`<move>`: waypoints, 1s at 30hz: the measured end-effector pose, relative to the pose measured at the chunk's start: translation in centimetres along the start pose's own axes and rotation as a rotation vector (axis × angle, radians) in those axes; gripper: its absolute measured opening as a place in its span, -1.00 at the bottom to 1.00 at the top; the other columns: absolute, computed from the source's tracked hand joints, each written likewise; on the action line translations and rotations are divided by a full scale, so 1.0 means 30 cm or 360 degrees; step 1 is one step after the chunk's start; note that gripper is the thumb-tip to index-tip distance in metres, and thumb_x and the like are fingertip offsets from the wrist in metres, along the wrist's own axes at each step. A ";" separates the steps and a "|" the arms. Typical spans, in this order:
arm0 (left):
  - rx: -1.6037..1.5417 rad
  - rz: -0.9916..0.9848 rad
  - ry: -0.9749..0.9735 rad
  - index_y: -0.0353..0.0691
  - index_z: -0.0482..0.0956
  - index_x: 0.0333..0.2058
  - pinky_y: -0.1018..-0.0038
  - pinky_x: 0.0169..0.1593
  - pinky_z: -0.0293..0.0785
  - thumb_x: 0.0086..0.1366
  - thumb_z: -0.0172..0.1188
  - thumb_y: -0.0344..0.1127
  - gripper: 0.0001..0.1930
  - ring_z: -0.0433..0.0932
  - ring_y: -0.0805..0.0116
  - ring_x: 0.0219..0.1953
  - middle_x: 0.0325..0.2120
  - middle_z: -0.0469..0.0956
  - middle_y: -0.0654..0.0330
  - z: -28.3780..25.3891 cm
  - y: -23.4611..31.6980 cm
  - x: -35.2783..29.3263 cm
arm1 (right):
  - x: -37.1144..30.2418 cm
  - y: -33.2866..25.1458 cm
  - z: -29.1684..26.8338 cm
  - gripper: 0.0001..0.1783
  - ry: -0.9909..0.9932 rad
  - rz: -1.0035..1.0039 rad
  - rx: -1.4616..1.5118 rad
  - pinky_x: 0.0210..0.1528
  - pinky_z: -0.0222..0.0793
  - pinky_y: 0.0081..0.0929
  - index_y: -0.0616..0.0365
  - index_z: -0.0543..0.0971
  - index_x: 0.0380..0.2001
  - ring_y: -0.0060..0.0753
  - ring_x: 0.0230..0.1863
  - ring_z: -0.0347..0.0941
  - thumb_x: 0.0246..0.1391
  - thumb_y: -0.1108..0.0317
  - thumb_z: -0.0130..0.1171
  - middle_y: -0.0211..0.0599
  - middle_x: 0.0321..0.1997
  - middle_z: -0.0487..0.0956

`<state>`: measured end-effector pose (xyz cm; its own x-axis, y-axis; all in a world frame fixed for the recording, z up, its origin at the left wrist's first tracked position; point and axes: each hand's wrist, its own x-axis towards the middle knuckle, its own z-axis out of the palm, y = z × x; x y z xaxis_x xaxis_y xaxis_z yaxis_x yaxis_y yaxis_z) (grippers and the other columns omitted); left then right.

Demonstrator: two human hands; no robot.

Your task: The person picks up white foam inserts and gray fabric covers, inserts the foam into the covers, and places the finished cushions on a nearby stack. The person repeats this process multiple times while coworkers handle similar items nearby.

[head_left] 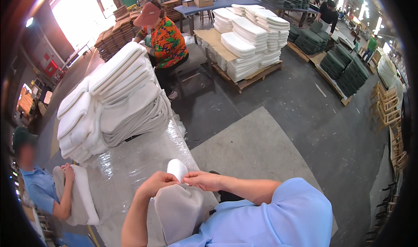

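Note:
Just above my lap lies a beige fabric cushion cover [179, 210], its rounded end toward the hands. From beyond that end sticks up a white padding piece [177, 167]. My left hand [159, 182] is closed, its fingertips pinching at the near-left edge of the padding, beside the cover. From the other side, my right hand [203, 181] pinches the right edge of the same padding between thumb and fingers. The two hands almost meet; whether cover cloth is also in either grip I cannot tell.
Under my hands is a plastic-wrapped table [117, 173], with stacked white pads [119, 70] and folded beige covers [135, 112] at its far end. A co-worker [35, 177] handles a cushion at left; another person [163, 38] sits beyond. A pallet of white pads [252, 38] stands farther off.

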<state>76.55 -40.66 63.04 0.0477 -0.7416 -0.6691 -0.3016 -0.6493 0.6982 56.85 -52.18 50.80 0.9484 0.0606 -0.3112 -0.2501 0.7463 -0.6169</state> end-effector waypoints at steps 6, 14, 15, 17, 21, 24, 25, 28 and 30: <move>0.0058 0.0116 0.0140 -0.28 0.66 -0.30 0.53 -0.28 0.43 0.32 0.26 -0.25 -0.81 0.45 0.60 -0.38 -0.47 0.59 0.36 0.009 -0.033 -0.003 | -0.035 0.046 -0.048 -0.53 -0.0327 0.0526 0.0216 0.18 0.47 -0.40 0.12 0.55 0.14 -0.54 0.13 0.54 0.29 0.09 0.29 -0.41 0.13 0.61; 0.0094 0.0017 -0.0092 -0.29 0.69 -0.22 0.51 -0.24 0.45 0.35 0.27 -0.22 -0.77 0.49 0.61 -0.37 -0.42 0.63 0.35 -0.024 0.016 -0.005 | -0.041 0.091 0.006 -0.73 0.0022 -0.0244 -0.0009 -0.23 0.33 -0.64 0.05 0.63 -0.03 -0.77 -0.26 0.40 0.36 0.14 0.23 -0.63 -0.20 0.61; 0.0152 -0.0099 -0.0145 -0.29 0.69 -0.22 0.52 -0.23 0.45 0.36 0.27 -0.24 -0.79 0.49 0.62 -0.36 -0.42 0.63 0.36 -0.031 0.048 -0.013 | -0.049 0.075 0.026 -0.73 0.0076 -0.0253 -0.0126 -0.22 0.33 -0.65 0.08 0.64 -0.05 -0.77 -0.25 0.40 0.36 0.15 0.23 -0.62 -0.22 0.61; 0.0240 -0.0217 -0.0215 -0.25 0.72 -0.29 0.50 -0.28 0.42 0.37 0.27 -0.22 -0.79 0.46 0.61 -0.40 -0.50 0.59 0.39 -0.036 0.072 0.007 | -0.060 0.050 0.052 -0.73 0.0182 -0.0311 -0.0292 -0.21 0.34 -0.65 0.13 0.65 -0.08 -0.77 -0.25 0.40 0.36 0.17 0.22 -0.61 -0.24 0.61; 0.0500 -0.0311 -0.0354 -0.21 0.74 -0.34 0.43 -0.31 0.41 0.35 0.27 -0.12 -0.73 0.47 0.54 -0.45 -0.55 0.60 0.33 -0.041 0.111 0.041 | -0.049 0.059 0.059 -0.70 0.0347 -0.0463 -0.0536 -0.23 0.35 -0.64 0.18 0.66 -0.10 -0.76 -0.28 0.40 0.36 0.15 0.22 -0.60 -0.29 0.60; 0.0547 -0.0156 -0.0303 -0.23 0.72 -0.36 0.38 -0.32 0.42 0.35 0.26 -0.12 -0.72 0.48 0.45 -0.49 -0.57 0.60 0.23 -0.035 0.094 0.055 | -0.042 0.062 0.057 -0.72 0.0348 -0.0453 -0.0407 -0.27 0.33 -0.64 0.16 0.66 -0.14 -0.77 -0.30 0.38 0.37 0.15 0.21 -0.60 -0.33 0.58; 0.0572 -0.0085 -0.0239 -0.24 0.72 -0.36 0.36 -0.32 0.43 0.36 0.25 -0.12 -0.71 0.50 0.40 -0.49 -0.56 0.61 0.18 -0.028 0.095 0.056 | -0.038 0.064 0.054 -0.72 0.0340 -0.0436 -0.0294 -0.28 0.32 -0.64 0.16 0.67 -0.15 -0.77 -0.31 0.37 0.37 0.16 0.21 -0.60 -0.33 0.57; 0.0633 0.0105 -0.0056 -0.26 0.70 -0.34 0.34 -0.33 0.43 0.35 0.26 -0.16 -0.74 0.49 0.32 -0.50 -0.56 0.60 0.11 -0.003 0.096 0.045 | -0.019 0.052 0.031 -0.73 0.0104 -0.0128 0.0116 -0.31 0.30 -0.62 0.13 0.66 -0.23 -0.79 -0.34 0.34 0.36 0.15 0.22 -0.63 -0.38 0.53; 0.0700 0.0218 0.0030 -0.27 0.69 -0.34 0.33 -0.33 0.42 0.35 0.28 -0.16 -0.74 0.49 0.24 -0.49 -0.54 0.59 0.07 -0.003 0.087 0.045 | -0.016 0.039 0.020 -0.74 0.0190 -0.0219 -0.0171 -0.29 0.33 -0.57 0.12 0.64 -0.28 -0.71 -0.36 0.37 0.35 0.15 0.24 -0.57 -0.39 0.54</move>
<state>75.93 -43.36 63.99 -0.0046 -0.8213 -0.5704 -0.6817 -0.4148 0.6027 56.21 -50.93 50.67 0.9468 -0.1207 -0.2983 -0.1453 0.6669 -0.7309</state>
